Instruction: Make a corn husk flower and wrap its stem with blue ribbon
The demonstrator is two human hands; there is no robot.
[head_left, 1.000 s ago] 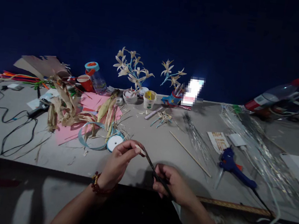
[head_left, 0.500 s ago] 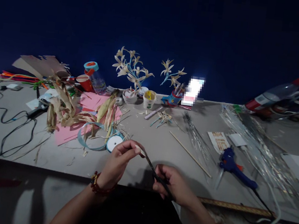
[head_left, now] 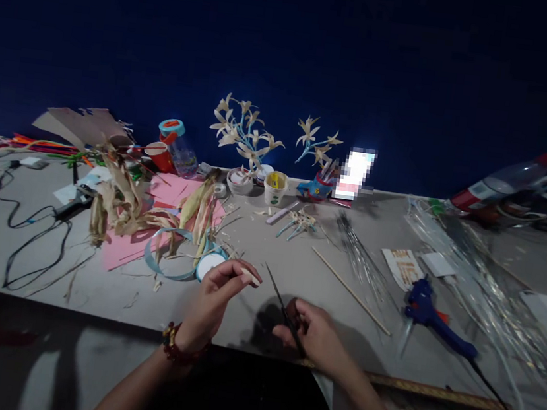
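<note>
At lower centre of the frame I see the left hand (head_left: 215, 297) pinching a pale strip (head_left: 250, 276); just right of it, apart, dark scissors (head_left: 279, 297) slant toward upper left, gripped by the right hand (head_left: 320, 337).

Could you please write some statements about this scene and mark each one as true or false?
1. The left hand pinches a pale piece. True.
2. The right hand holds a dark, slender tool. True.
3. The tool's tip touches the pale piece. False: a gap shows between them.
4. A blue glue gun lies on the right side of the table. True.
5. The right wrist bears beads. False: the beaded bracelet is on the left.
</note>
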